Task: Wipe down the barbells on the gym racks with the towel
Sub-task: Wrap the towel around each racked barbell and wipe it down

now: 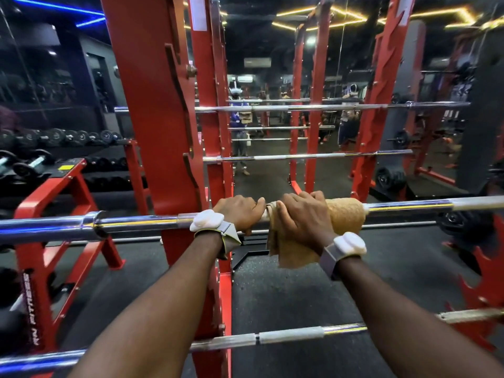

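Note:
A chrome barbell [136,223] lies across the red rack [152,126] at waist height, running the full width of the view. My left hand [240,211] grips the bare bar just right of the rack upright. Beside it, my right hand [302,214] grips a tan towel [346,214] that is wrapped around the bar, with its loose end hanging below my wrist. The two hands nearly touch. A second barbell [289,336] sits lower and nearer to me, partly hidden by my forearms.
More barbells [313,107] rest on racks ahead, at a mirrored wall. A dumbbell rack [62,137] stands at the left with a red stand [54,214] in front. Another red upright [381,105] rises at the right. The floor is black rubber [286,290].

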Demonstrator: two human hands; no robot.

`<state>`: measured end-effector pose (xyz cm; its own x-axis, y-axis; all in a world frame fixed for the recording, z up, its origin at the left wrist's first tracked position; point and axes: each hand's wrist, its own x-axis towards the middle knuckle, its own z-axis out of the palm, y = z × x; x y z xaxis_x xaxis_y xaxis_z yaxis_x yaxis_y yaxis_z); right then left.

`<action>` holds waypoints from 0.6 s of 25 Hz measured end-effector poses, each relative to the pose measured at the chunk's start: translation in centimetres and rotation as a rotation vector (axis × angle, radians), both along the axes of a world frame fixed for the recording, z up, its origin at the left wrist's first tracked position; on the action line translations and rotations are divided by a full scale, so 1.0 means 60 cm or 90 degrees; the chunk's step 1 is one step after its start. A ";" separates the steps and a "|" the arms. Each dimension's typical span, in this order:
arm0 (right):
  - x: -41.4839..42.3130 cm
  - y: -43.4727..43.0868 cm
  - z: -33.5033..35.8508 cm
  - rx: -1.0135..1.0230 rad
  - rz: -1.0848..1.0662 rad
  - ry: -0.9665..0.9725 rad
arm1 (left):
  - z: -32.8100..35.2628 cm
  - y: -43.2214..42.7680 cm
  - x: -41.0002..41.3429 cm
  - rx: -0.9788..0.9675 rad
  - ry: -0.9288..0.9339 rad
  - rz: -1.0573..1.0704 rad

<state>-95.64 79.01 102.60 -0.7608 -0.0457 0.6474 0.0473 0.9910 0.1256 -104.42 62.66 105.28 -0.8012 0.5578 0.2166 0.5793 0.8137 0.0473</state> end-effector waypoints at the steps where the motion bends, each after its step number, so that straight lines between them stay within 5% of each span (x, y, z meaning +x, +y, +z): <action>1: -0.002 0.014 0.019 -0.007 0.009 -0.071 | 0.000 0.000 0.002 -0.003 0.003 0.004; 5: -0.023 0.059 0.075 -0.179 -0.078 -0.371 | 0.003 -0.001 0.009 -0.008 0.018 0.002; 7: -0.027 0.056 0.086 -0.215 -0.100 -0.422 | 0.005 -0.002 0.008 -0.002 0.015 -0.005; 9: -0.021 0.051 0.081 -0.204 -0.105 -0.381 | 0.004 0.000 0.011 0.000 0.005 -0.012; 12: 0.004 0.019 0.029 -0.101 -0.125 -0.109 | 0.005 0.003 0.008 0.001 0.005 -0.012; 15: 0.022 -0.024 -0.021 -0.043 -0.113 0.029 | 0.004 0.005 0.002 -0.002 -0.006 -0.005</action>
